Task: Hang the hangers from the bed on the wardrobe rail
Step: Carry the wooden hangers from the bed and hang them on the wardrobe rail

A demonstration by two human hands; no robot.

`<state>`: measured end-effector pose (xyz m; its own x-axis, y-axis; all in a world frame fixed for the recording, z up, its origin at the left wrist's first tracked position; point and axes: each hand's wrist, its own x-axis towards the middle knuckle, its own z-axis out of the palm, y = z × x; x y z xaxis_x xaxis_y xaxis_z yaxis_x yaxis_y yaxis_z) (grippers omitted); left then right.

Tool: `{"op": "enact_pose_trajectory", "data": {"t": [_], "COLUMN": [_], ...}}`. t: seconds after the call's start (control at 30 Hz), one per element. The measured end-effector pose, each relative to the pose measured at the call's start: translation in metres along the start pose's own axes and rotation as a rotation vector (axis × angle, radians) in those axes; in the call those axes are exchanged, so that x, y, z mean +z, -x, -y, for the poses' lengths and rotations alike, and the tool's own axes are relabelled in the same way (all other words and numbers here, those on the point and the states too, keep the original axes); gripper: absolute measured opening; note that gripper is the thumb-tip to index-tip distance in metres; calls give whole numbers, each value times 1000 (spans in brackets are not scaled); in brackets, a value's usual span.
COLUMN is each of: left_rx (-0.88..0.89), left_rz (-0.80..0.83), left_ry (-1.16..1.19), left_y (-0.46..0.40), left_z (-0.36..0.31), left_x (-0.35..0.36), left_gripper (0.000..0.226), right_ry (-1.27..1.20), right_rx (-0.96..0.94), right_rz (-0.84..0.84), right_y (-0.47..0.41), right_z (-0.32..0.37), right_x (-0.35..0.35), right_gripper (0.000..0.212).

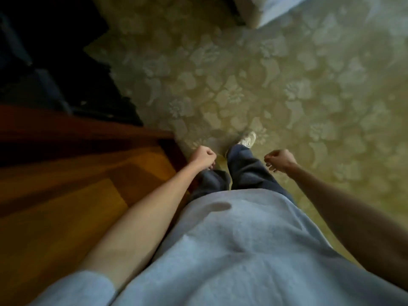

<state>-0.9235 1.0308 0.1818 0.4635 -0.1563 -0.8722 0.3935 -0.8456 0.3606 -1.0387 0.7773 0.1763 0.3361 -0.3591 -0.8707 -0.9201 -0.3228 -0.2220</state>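
Observation:
I look straight down at my own body and the floor. My left hand hangs low beside my left leg, curled into a loose fist with nothing in it. My right hand hangs at the other side, fingers also curled, holding nothing. No hanger and no wardrobe rail are in view. A corner of the bed, with pale bedding, shows at the top edge, far ahead of my feet.
A brown wooden furniture panel stands close on my left, with a dark opening beyond it. Patterned yellow-green carpet covers the floor ahead and to the right. One shoe points forward.

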Motion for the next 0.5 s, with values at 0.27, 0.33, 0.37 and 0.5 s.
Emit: {"op": "enact_pose_trajectory", "data": {"t": [0.27, 0.33, 0.37, 0.5], "left_rx": [133, 166, 175, 176], "left_rz": [190, 205, 202, 142], "left_ry": [-396, -462, -487, -540], "left_y": [-30, -39, -43, -65], "left_z": [-140, -178, -196, -250], "left_x": [58, 70, 74, 72], "left_gripper": [15, 15, 16, 19], "right_ry": [-434, -507, -532, -601], "right_rx": [295, 336, 340, 252], "right_rz": [-44, -52, -57, -122], "right_y": [8, 2, -2, -34], "right_z": [-123, -132, -132, -111], "right_x": [-17, -34, -45, -111], "right_gripper": [22, 24, 24, 23]}}
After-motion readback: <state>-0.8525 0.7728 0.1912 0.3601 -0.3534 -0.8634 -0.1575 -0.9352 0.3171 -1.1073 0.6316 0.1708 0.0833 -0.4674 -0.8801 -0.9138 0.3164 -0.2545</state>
